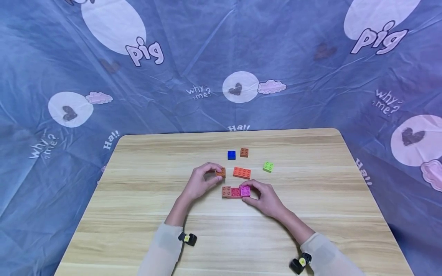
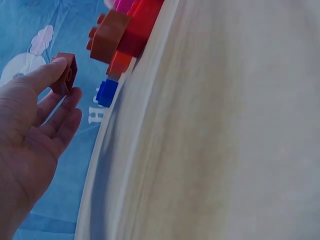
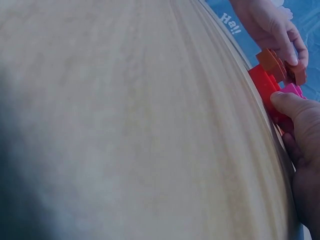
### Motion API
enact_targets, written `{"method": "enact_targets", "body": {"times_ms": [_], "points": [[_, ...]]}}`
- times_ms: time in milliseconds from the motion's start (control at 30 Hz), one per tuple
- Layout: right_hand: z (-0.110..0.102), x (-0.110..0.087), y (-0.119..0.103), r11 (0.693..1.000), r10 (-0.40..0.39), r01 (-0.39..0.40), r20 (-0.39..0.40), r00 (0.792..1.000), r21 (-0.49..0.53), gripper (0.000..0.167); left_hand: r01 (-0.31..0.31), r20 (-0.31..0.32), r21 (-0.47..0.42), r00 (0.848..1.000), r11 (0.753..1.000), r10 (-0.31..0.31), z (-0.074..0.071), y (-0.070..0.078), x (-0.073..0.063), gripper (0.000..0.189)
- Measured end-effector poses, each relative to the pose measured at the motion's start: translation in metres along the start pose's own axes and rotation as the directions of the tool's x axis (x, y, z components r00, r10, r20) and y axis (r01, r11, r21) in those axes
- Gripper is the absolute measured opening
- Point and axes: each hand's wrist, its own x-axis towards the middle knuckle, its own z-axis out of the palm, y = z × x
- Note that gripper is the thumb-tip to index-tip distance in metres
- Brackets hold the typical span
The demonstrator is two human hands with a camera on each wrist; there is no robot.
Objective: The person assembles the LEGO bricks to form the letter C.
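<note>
My left hand [image 1: 200, 181] pinches a brown toy building brick [image 1: 221, 173] between thumb and fingers; the left wrist view shows this brick [image 2: 65, 75] raised and tilted, its hollow underside partly visible. Just nearer to me lies a red brick [image 1: 236, 193] on the table. A second brown brick [image 1: 226, 191] sits on its left end, and a pink brick [image 1: 245, 191] on its right end. At that right end, my right hand [image 1: 267, 198] grips the pink brick with thumb and fingers, the thumb also close against the red brick [image 3: 265, 87] in the right wrist view.
An orange brick [image 1: 242, 173] lies just beyond the red one. Farther back are a blue brick [image 1: 231, 155] and another brown brick [image 1: 244, 152], with a lime green brick [image 1: 268, 166] to the right. A printed blue cloth [image 1: 193, 46] hangs behind the wooden table [image 1: 145, 165].
</note>
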Motion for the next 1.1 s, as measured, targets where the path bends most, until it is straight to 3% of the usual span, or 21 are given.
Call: {"method": "enact_targets", "body": {"times_ms": [167, 433, 767, 1100], "points": [[0.0, 0.0, 0.0, 1.0, 0.003, -0.003, 0.002, 1.0, 0.001, 0.048, -0.01, 0.001, -0.035, 1.0, 0.999, 0.01, 0.005, 0.006, -0.011, 0.024], [0.0, 0.001, 0.0, 1.0, -0.009, 0.009, 0.002, 1.0, -0.006, 0.048, 0.034, 0.037, -0.075, 0.999, 0.997, -0.032, 0.014, 0.013, -0.029, 0.019], [0.001, 0.001, -0.001, 1.0, -0.007, 0.007, 0.004, 1.0, 0.001, 0.047, 0.006, 0.099, -0.094, 0.995, 0.996, 0.003, 0.018, 0.013, -0.033, 0.024], [0.001, 0.001, 0.001, 1.0, -0.015, 0.015, -0.006, 1.0, -0.011, 0.048, 0.013, 0.116, -0.096, 0.993, 0.995, -0.002, 0.021, 0.01, -0.034, 0.037]]}}
